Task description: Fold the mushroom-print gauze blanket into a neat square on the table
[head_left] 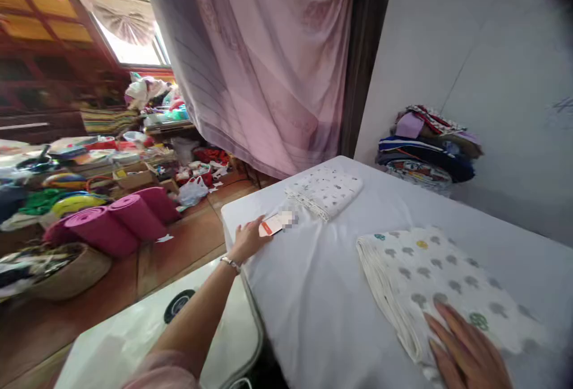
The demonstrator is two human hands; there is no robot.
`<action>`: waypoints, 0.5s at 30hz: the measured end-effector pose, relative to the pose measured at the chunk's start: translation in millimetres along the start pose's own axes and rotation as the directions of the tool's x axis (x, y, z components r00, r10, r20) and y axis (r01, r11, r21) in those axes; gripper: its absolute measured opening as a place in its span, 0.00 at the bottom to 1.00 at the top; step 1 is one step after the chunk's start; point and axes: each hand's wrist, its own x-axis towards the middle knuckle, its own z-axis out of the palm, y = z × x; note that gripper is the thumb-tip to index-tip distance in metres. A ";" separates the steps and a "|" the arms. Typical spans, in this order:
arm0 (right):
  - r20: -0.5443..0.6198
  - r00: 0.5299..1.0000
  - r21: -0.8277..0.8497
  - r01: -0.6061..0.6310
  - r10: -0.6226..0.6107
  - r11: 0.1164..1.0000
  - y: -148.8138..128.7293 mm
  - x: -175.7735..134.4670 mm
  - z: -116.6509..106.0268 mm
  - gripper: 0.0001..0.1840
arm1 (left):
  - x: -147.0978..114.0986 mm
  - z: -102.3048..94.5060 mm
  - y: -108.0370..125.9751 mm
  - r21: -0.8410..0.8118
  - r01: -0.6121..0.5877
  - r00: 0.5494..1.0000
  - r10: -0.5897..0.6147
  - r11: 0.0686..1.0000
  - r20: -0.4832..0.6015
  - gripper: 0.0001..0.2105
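Note:
My left hand [250, 238] is closed around the near end of a smartphone [278, 222], whose lit screen faces up just over the white-covered table [313, 293]. Under my right hand [468, 347], whose fingers are stretched out flat, lies a folded white cloth [418, 272] printed with grey, green and yellow tree-like shapes. Its layered edge faces left. Past the phone sits a second folded cloth [329, 189], white with small dark prints. Neither hand touches that one.
A white-topped surface [215, 323] with a round black item [179, 304] stands below my left arm. Rolled pink mats [105, 228] and piled goods cover the left floor. A pink curtain [277, 67] hangs behind the table; stacked textiles [425, 147] stand by the wall.

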 end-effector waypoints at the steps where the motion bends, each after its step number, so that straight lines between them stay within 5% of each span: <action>1: 0.001 1.000 0.009 -0.005 0.005 1.000 -0.3 0.5 -0.3 0.31 | 0.9 -2.0 -3.0 0.002 0.011 1.000 -0.011 1.000 0.009 0.33; 15: -0.017 0.996 0.158 -0.088 0.091 0.983 -2.1 -2.8 5.1 0.27 | -3.2 -14.3 -8.7 -0.070 0.021 1.000 -0.022 0.997 -0.014 0.31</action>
